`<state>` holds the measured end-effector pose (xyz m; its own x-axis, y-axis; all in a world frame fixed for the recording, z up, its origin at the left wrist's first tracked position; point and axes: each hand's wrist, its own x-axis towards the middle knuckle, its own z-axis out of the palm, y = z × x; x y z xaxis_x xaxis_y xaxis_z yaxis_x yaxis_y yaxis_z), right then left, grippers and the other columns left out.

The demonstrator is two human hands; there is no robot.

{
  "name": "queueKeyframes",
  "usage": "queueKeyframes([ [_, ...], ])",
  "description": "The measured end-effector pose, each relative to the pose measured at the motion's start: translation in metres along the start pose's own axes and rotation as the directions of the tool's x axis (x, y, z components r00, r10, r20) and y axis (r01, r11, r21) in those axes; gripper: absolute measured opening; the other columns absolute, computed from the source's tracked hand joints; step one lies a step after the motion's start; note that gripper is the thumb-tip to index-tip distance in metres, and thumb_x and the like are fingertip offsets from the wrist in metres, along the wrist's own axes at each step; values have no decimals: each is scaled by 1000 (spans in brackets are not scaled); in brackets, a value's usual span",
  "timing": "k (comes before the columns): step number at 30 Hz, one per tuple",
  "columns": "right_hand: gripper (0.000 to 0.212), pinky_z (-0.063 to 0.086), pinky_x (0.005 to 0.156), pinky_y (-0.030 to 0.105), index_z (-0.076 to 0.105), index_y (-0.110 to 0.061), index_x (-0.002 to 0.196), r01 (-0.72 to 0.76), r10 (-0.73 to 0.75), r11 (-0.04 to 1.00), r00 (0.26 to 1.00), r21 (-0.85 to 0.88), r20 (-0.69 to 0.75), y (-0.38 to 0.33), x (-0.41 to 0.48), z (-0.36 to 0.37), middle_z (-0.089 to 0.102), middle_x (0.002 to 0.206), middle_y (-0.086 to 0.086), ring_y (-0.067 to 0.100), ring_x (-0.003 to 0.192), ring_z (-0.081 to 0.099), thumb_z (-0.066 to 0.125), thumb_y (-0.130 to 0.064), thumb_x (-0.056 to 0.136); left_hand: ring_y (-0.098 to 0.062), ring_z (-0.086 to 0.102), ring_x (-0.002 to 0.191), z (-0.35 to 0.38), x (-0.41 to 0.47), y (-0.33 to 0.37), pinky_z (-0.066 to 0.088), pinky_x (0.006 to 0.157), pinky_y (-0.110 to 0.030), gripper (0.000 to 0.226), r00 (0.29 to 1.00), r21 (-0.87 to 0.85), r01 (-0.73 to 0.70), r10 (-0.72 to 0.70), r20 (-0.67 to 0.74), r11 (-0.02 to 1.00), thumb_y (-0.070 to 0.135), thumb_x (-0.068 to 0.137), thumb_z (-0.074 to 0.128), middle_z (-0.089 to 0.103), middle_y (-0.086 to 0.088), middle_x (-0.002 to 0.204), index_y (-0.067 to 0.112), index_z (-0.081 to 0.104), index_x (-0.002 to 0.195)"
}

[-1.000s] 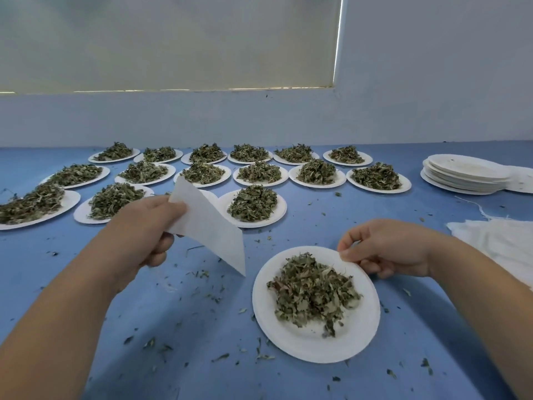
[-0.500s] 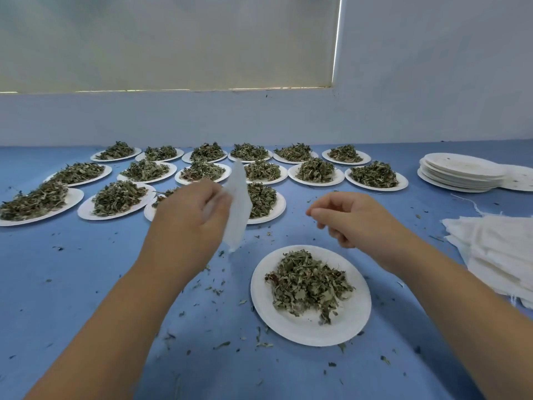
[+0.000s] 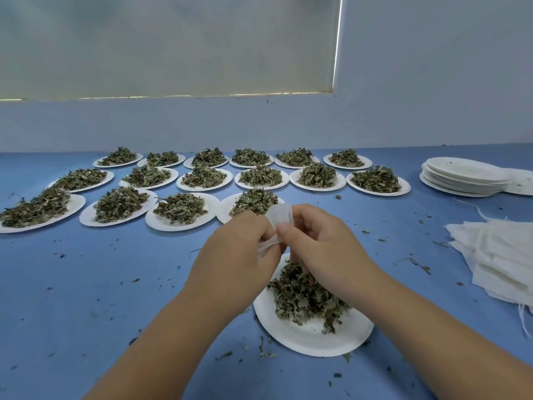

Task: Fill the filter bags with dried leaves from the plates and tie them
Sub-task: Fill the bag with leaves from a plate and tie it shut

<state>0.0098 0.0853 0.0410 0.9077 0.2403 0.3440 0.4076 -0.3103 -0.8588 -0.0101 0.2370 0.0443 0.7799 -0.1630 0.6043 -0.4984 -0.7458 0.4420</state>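
Both hands, left hand [image 3: 239, 255] and right hand [image 3: 320, 249], pinch the filter bag [image 3: 279, 219] over the near plate [image 3: 305, 339]; spread its mouth wide before scooping the dried leaves [image 3: 305, 298].

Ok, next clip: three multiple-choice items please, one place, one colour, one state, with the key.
1. Where is the stack of empty plates? A far right of the table; B at its left edge; C in its middle.
2. What colour is the table? A red; B blue; C black.
3. How is the filter bag? A lying flat; B tied shut; C pinched by both hands.
Key: 1 A, it sits far right; 2 B, bare top is blue; 3 C, left hand and right hand pinch it.
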Motion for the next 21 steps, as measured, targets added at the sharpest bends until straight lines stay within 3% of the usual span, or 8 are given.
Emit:
queueKeyframes([
  [3,18,41,52,21,66,-23,79,-20,20,1000,1000,21,-1,-2,-2,-1,57,59,-5,4,50,48,58,-31,93,-10,44,66,3,-1,-1,32,54,-17,29,998,-75,62,-62,7,995,21,84,70,46,6,66,21,49,64],
  [7,23,41,52,23,64,-7,80,-54,53,998,999,37,7,-1,-2,-3,55,64,17,6,48,47,59,-26,92,-4,44,57,4,-2,-1,34,52,-13,27,979,-205,202,-202,21,958,33,77,74,49,10,62,18,54,66],
  [12,11,43,49,17,68,-12,81,-51,52,992,999,118,2,1,-1,-4,56,59,1,4,47,50,63,-16,89,-1,42,49,2,-2,-4,33,49,-11,24,953,-320,302,-298,63,898,32,74,74,50,17,58,26,54,61],
  [17,11,46,56,30,69,-21,86,-36,40,994,999,99,-33,5,0,-6,60,66,-3,14,59,54,66,-11,84,-4,32,41,-1,-2,-4,30,44,-12,20,944,-462,331,-296,149,823,33,79,73,45,14,59,24,60,69],
  [21,16,47,59,34,68,-26,88,-16,20,996,999,93,-43,2,-1,-4,61,68,-1,15,60,54,67,-11,83,-2,38,45,0,-3,-4,32,47,-14,14,968,-317,249,-243,60,915,30,84,64,46,14,66,29,56,73],
])
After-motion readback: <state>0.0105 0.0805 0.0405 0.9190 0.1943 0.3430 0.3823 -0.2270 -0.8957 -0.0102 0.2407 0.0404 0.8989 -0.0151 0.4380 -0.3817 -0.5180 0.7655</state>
